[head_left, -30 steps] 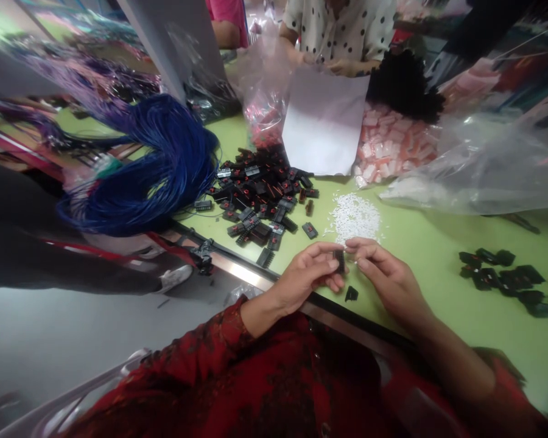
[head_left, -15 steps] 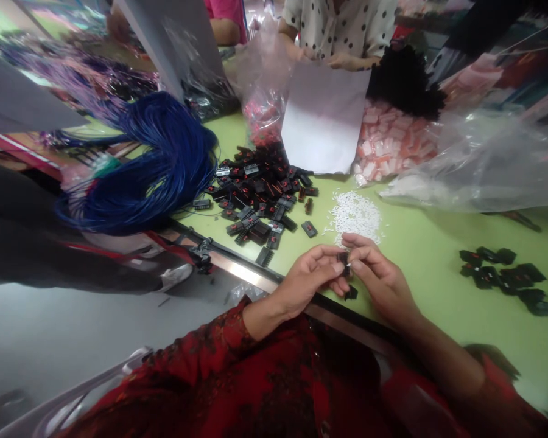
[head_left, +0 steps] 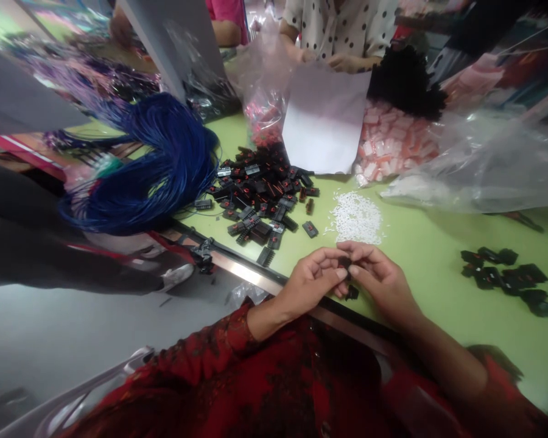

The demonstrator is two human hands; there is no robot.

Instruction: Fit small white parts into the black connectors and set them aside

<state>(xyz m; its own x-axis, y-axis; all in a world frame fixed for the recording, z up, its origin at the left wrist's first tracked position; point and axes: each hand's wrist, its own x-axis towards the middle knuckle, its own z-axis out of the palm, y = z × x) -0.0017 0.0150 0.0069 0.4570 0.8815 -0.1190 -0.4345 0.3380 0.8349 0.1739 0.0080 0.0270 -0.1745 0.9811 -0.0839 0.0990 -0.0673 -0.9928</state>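
Close to the table's front edge, my left hand (head_left: 314, 278) pinches a small black plastic connector housing (head_left: 345, 263). My right hand (head_left: 378, 275) meets it there, thumb and fingers closed on the housing's other side. Fingers cover most of the part, and any small piece within the right pinch is hidden. Another black piece (head_left: 352, 293) shows just below the fingertips. Beyond my hands lies a spread of tiny white plastic pieces (head_left: 357, 218). Left of it is a heap of black connector housings (head_left: 260, 194), some with red parts.
A thick bundle of blue wires (head_left: 164, 158) lies left. White paper (head_left: 324, 128) stands behind the heap, beside pink-white parts (head_left: 393, 143) and a clear bag (head_left: 479, 164). Several black pieces (head_left: 502, 274) lie right on the green table (head_left: 433, 255). A co-worker in a dotted shirt (head_left: 338, 30) sits opposite.
My right fingers have come down and closed over the black housing, pressing against it. The white piece seen at the right fingertips before is now out of sight.
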